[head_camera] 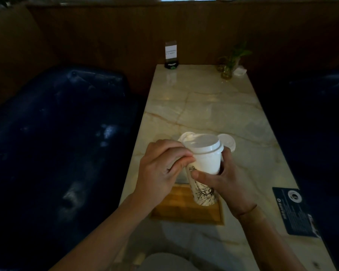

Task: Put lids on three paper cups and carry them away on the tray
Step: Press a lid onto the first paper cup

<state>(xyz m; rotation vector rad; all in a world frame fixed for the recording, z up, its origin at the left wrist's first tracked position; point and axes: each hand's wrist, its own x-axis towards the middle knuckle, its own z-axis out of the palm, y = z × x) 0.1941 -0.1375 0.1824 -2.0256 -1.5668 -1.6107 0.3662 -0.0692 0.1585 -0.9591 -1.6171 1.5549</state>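
A white paper cup with a white lid on it is held over the near part of the marble table. My left hand pinches it at the lid's left rim. My right hand grips the cup's body, thumb across the front. Just beneath it is a cup printed with a statue drawing, on the wooden tray; I cannot tell whether the two cups are nested. A loose lid lies on the table behind my right hand. Another white rim shows behind the held lid.
A dark blue card lies near the table's right edge. At the far end stand a sign holder, a plant in a glass vase and a crumpled tissue. Dark blue seats flank the table.
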